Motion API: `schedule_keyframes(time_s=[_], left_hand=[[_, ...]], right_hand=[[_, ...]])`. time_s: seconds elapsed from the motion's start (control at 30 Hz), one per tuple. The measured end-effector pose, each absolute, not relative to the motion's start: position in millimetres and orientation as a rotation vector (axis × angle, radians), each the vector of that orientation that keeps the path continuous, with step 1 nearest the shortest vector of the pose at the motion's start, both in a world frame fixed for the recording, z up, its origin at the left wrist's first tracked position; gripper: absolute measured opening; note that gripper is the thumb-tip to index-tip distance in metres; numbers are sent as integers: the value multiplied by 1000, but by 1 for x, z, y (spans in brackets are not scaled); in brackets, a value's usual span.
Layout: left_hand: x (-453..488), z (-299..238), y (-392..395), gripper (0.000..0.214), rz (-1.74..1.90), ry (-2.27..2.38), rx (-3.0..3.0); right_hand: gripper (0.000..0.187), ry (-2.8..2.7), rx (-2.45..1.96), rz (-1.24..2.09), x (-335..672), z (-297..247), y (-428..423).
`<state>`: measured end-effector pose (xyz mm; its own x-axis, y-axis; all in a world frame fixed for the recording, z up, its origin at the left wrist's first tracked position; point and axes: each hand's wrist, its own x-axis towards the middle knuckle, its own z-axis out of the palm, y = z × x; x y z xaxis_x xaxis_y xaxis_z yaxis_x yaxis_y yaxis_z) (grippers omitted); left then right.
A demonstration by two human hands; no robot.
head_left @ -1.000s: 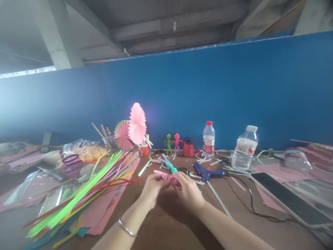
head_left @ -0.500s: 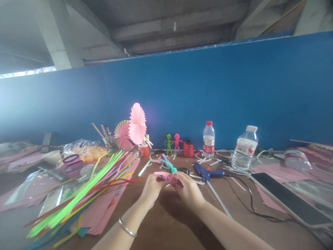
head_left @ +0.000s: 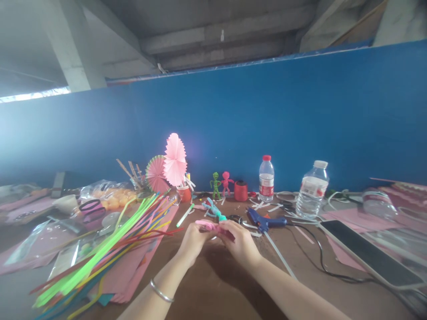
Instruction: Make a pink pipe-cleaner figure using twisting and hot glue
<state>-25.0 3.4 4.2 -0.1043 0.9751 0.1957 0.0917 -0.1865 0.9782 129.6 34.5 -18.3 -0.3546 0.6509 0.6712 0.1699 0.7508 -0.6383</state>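
Note:
Both hands meet over the middle of the table. My left hand (head_left: 194, 242) pinches the left end of a pink pipe cleaner (head_left: 206, 225), which is bent into a loop there. My right hand (head_left: 242, 244) has its fingers closed on the pink piece's other end, and they cover much of it. Just beyond the fingertips is a blue and turquoise pipe cleaner figure (head_left: 213, 209); whether it touches the pink piece I cannot tell. A green and a pink pipe cleaner figure (head_left: 226, 183) stand upright by the wall.
Loose pipe cleaners (head_left: 96, 253) lie over pink paper on the left. Right of the hands are a blue glue gun (head_left: 267, 221) with its cord, two water bottles (head_left: 266, 180) and a phone (head_left: 370, 253). A red spool (head_left: 240, 191) and pink paper fans (head_left: 175, 160) stand behind.
The view has shifted very slightly. Both hands keep their hold on the pink pipe cleaner, with only a small movement of the fingers.

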Motion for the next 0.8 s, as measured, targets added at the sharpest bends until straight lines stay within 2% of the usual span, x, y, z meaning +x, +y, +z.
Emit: schedule_keyframes(time_s=[0.43,0.63,0.8], left_hand=[[-29,1,5,22,1350,1298,1264],[-33,-4,8,37,1414,1275,1169],[-32,-5,8,30,1425,1225,1096]], right_hand=[[6,-1947,-670,613,129,-21,33],[7,-1966,-639,626,129,-19,32],[8,-1953,-610,622,129,-21,33]])
